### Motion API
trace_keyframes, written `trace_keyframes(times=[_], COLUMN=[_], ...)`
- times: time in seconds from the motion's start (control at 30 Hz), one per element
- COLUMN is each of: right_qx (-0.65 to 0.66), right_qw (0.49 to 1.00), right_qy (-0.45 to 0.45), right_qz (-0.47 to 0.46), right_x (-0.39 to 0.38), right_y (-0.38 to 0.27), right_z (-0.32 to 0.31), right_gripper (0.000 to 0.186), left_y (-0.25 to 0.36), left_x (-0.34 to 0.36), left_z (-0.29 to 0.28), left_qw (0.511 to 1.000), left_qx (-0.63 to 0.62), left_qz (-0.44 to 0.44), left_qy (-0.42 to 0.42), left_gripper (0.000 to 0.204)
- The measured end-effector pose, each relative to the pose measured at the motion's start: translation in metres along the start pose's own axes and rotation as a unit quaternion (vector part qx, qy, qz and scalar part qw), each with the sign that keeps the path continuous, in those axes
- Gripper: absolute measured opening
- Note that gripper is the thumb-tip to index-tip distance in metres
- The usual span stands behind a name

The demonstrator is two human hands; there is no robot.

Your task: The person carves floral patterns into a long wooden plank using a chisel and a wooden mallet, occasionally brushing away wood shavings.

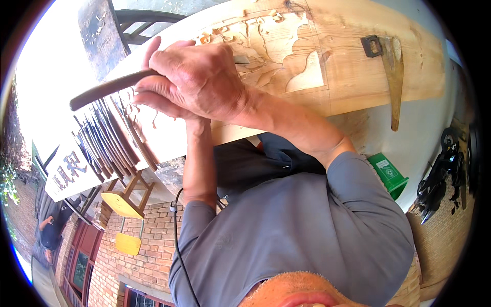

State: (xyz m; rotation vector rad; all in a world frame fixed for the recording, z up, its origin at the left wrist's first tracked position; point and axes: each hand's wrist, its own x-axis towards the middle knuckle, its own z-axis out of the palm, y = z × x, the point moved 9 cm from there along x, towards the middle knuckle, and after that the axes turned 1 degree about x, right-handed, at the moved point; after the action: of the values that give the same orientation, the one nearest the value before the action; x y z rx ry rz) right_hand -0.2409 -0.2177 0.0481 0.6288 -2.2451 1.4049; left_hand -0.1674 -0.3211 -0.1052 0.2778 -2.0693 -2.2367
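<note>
Both my hands are closed around a wood-carving chisel, one overlapping the other. Its long dark handle (110, 90) sticks out to the left of my grip, and a short piece of grey blade (241, 60) shows on the right. My right hand (202, 77) lies uppermost and covers much of my left hand (161, 100), whose exact finger positions are partly hidden. Under and beyond the hands is a pale wooden board (381, 97) with a leafy relief carving (268, 51). The cutting edge cannot be made out. Curled wood shavings (225, 35) lie along the carving's far side.
Several carving tools (110, 135) lie in a row at the left. A mallet-like wooden tool with a dark head (394, 77) rests on the board's right part. Below stand a green bin (388, 176) and a yellow stool (123, 204). Another person (51, 230) is far left.
</note>
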Motion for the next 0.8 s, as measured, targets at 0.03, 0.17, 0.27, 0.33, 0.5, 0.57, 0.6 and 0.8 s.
trace_keyframes(times=[0.03,0.17,0.27,0.33,0.5,0.57,0.6,0.8], right_qx=[0.015,-0.015,-0.019,0.009,0.047,0.091,0.107,0.123], right_qw=[0.999,1.000,0.998,0.997,0.989,0.986,0.985,0.987], right_qy=[0.038,0.016,0.042,0.012,-0.109,-0.087,-0.074,-0.077], right_qz=[-0.019,-0.022,-0.031,-0.070,-0.091,-0.111,-0.109,-0.071], right_x=[0.005,0.004,-0.012,-0.021,-0.037,-0.042,-0.045,-0.058], right_y=[0.004,0.017,0.030,0.027,0.009,0.012,0.013,0.031], right_z=[-0.005,-0.026,-0.036,-0.037,-0.012,-0.010,-0.010,0.013], right_gripper=[0.037,0.029,0.033,0.037,0.039,0.033,0.027,0.022], left_y=[-0.001,0.003,0.017,0.029,-0.013,-0.010,-0.006,-0.009], left_x=[0.013,0.033,0.028,0.009,-0.062,-0.068,-0.065,-0.064], left_z=[0.008,0.034,0.052,0.057,0.052,0.060,0.063,0.063], left_qw=[1.000,0.997,0.989,0.979,0.907,0.887,0.887,0.903], left_qx=[-0.012,-0.053,-0.090,-0.129,-0.286,-0.326,-0.334,-0.287], left_qz=[0.001,-0.007,-0.023,-0.041,-0.278,-0.287,-0.265,-0.233], left_qy=[-0.012,-0.063,-0.111,-0.154,-0.137,-0.157,-0.175,-0.217], left_gripper=[0.087,0.090,0.092,0.093,0.091,0.093,0.094,0.114])
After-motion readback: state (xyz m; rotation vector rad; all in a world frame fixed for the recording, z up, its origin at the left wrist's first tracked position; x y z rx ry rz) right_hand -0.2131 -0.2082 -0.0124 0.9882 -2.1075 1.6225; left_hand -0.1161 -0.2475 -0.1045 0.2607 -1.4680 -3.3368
